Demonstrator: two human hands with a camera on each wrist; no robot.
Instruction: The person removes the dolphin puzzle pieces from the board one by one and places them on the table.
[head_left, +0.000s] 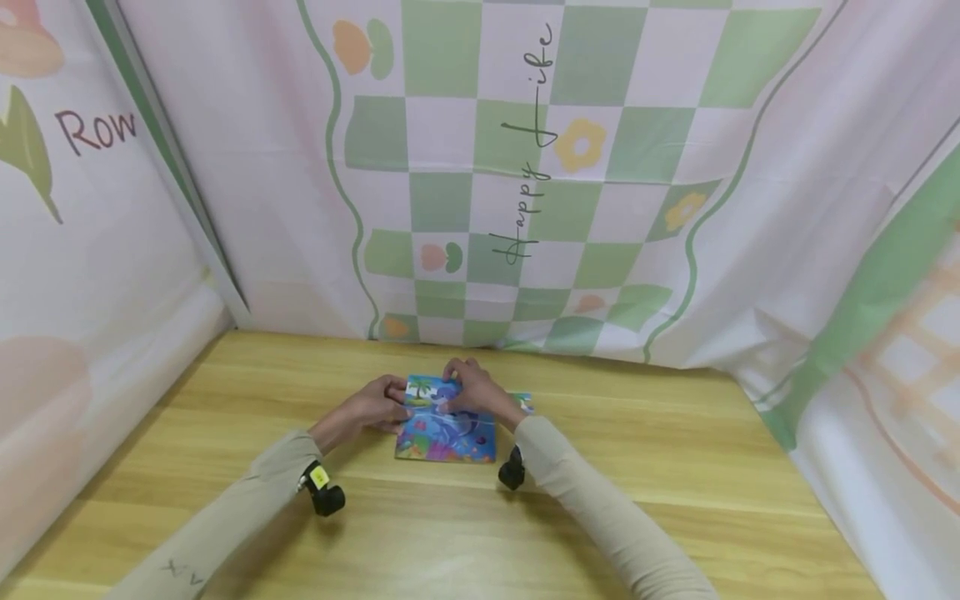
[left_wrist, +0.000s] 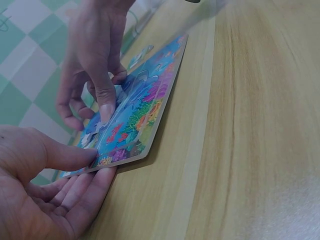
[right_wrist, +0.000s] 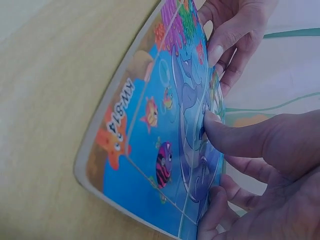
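Observation:
A jigsaw puzzle board (head_left: 427,442) with a blue sea scene, a dolphin and corals sits on the table in front of me; in the right wrist view it is tilted and marked KW-814. My left hand (head_left: 377,403) grips its left edge, thumb on the picture and fingers at the underside (left_wrist: 55,195). Near the far edge, my right hand (head_left: 476,392) bends over the board, thumb on the picture and other fingers around the far side (right_wrist: 270,165). Under the right thumb, a pale puzzle section (left_wrist: 92,135) shows jagged outlines; whether it is loose is unclear.
Partly behind my right wrist, a small colourful piece (head_left: 522,402) lies on the wooden table (head_left: 420,533). A checkered curtain (head_left: 510,208) hangs along the table's back edge, with white printed cloth (head_left: 97,250) at the left. Each sleeve carries a small black camera (head_left: 327,498).

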